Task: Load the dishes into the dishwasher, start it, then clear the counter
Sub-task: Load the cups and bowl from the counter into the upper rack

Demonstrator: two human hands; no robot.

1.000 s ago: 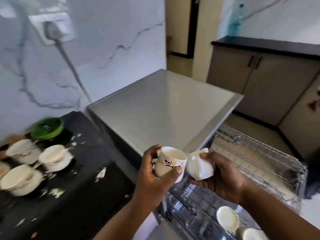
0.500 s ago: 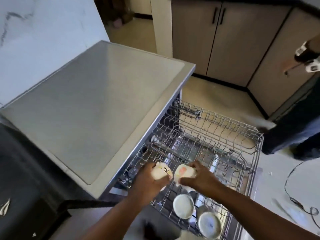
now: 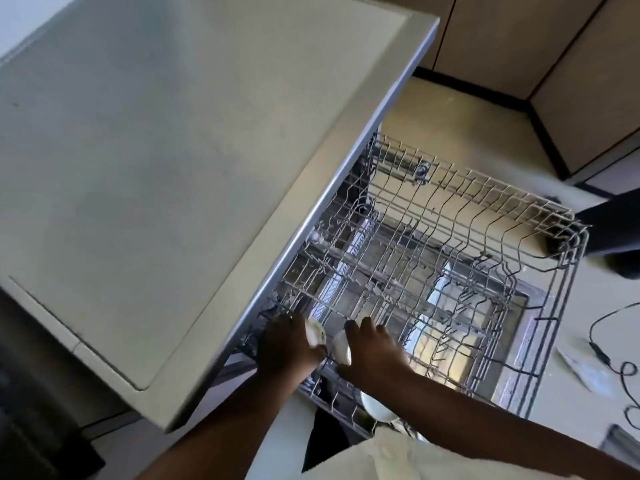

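Both hands are down at the near left corner of the pulled-out wire rack (image 3: 450, 258), side by side and almost touching – the left hand (image 3: 287, 348) has its fingers wrapped round a white cup with a dark drawing (image 3: 316, 332), only a sliver of it showing past the knuckles, and the right hand (image 3: 372, 351) is curled over a second white cup (image 3: 341, 346), seen side-on with its pale wall facing the other cup. The two cups sit just beside each other between the hands, right over the rack's wires; whether either one is already resting on the tines cannot be told, the picture is too smeared there. Just behind the right forearm, closer to the body, a white bowl (image 3: 377, 408) lies in the rack, partly hidden by that arm. To the left of the left hand runs the grey top of the dishwasher (image 3: 173, 150), its front edge slanting down right beside that hand. Beyond the fingertips the rack stretches away with bare rows of tines, and through the wires a shiny metal surface shows below. Far off to the right of the right hand a black cable (image 3: 602, 344) loops across the pale floor – and beyond the rack stand tan cupboard doors (image 3: 519, 39) with a dark base strip
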